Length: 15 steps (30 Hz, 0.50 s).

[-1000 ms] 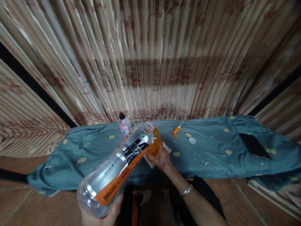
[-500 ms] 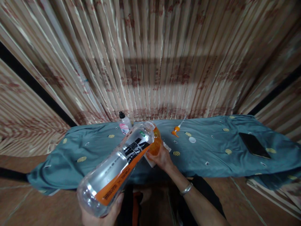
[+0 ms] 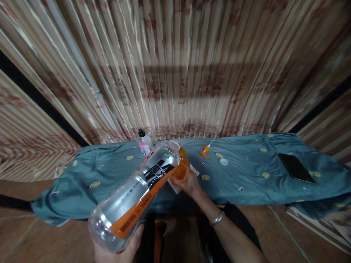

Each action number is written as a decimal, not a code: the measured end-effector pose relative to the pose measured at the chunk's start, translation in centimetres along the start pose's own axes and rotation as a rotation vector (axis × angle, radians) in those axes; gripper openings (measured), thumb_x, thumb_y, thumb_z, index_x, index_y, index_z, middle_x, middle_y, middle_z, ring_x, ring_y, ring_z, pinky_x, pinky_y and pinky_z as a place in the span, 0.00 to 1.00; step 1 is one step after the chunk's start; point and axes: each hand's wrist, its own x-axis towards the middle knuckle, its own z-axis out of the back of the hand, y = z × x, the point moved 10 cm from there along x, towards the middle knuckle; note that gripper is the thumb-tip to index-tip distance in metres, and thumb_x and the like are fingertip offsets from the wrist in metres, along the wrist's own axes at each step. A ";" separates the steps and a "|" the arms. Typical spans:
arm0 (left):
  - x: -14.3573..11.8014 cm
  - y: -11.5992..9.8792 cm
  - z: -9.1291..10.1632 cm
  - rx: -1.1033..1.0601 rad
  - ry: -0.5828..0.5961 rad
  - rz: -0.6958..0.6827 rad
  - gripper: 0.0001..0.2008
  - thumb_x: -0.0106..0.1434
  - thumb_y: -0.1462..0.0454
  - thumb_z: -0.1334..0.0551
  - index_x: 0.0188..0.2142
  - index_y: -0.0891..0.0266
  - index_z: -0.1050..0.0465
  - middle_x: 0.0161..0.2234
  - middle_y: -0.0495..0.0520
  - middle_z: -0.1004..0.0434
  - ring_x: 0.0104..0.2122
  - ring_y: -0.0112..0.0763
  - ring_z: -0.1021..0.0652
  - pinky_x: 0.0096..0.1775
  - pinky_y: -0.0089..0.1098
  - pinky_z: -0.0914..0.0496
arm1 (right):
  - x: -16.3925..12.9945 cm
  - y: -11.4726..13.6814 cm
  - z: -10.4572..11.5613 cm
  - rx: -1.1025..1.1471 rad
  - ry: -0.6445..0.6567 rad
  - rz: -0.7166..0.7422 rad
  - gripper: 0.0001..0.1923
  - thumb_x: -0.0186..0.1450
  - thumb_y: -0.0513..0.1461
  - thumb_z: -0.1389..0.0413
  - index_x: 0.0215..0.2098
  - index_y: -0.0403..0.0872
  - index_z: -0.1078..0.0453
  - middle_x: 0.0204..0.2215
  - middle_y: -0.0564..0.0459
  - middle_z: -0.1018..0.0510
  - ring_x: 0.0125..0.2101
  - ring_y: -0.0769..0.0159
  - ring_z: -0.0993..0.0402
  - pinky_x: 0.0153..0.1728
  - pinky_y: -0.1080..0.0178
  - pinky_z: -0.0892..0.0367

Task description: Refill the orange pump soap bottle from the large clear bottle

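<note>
My left hand point(image 3: 120, 246) is wrapped round the base of a large clear plastic bottle point(image 3: 139, 186) with a silver, black and orange label. The bottle tilts up and to the right, its neck right at the top of an orange bottle point(image 3: 181, 166). My right hand point(image 3: 188, 182) grips that orange bottle, fingers closed round it. Whether liquid passes between the two mouths cannot be made out. A whitish paper or tissue point(image 3: 174, 187) shows beneath my right hand. An orange pump head point(image 3: 204, 151) with a thin tube lies on the cloth to the right of the bottles.
A small clear bottle with a black cap and pink label point(image 3: 144, 143) stands at the back left. A white round disc point(image 3: 223, 162) and a dark phone or tablet point(image 3: 296, 168) lie on the green patterned cloth point(image 3: 244, 175). A striped curtain point(image 3: 181, 73) hangs behind.
Both hands and both bottles hold almost the same pose. The whole view has shifted very slightly; nothing was taken up or let go.
</note>
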 end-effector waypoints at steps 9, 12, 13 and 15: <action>0.1 -0.4 -0.1 -0.018 -0.003 0.089 0.56 0.39 0.43 0.19 0.64 0.68 0.28 0.50 0.64 0.20 0.47 0.53 0.19 0.62 0.61 0.31 | -0.1 0.4 0.1 0.032 -0.007 0.016 0.36 0.58 0.45 0.31 0.62 0.50 0.34 0.51 0.44 0.14 0.50 0.48 0.14 0.54 0.46 0.19; 0.3 0.3 -0.1 -0.050 0.020 0.071 0.55 0.39 0.47 0.18 0.64 0.66 0.29 0.52 0.65 0.20 0.49 0.53 0.18 0.62 0.57 0.29 | -0.1 0.3 0.1 0.033 -0.014 0.024 0.37 0.58 0.45 0.31 0.62 0.50 0.34 0.51 0.44 0.14 0.50 0.48 0.15 0.54 0.45 0.19; 0.3 0.3 -0.2 -0.055 0.025 0.059 0.55 0.41 0.47 0.18 0.65 0.65 0.29 0.54 0.65 0.21 0.51 0.54 0.18 0.62 0.56 0.28 | 0.0 0.3 0.1 0.034 -0.014 0.027 0.37 0.58 0.45 0.31 0.63 0.49 0.35 0.51 0.43 0.15 0.51 0.48 0.15 0.55 0.45 0.19; 0.2 -0.2 -0.2 -0.040 0.020 0.010 0.53 0.45 0.46 0.20 0.66 0.66 0.30 0.57 0.67 0.22 0.52 0.54 0.18 0.62 0.56 0.28 | 0.0 0.2 0.0 0.035 -0.012 0.031 0.37 0.57 0.45 0.30 0.63 0.49 0.35 0.52 0.43 0.15 0.51 0.48 0.15 0.55 0.45 0.20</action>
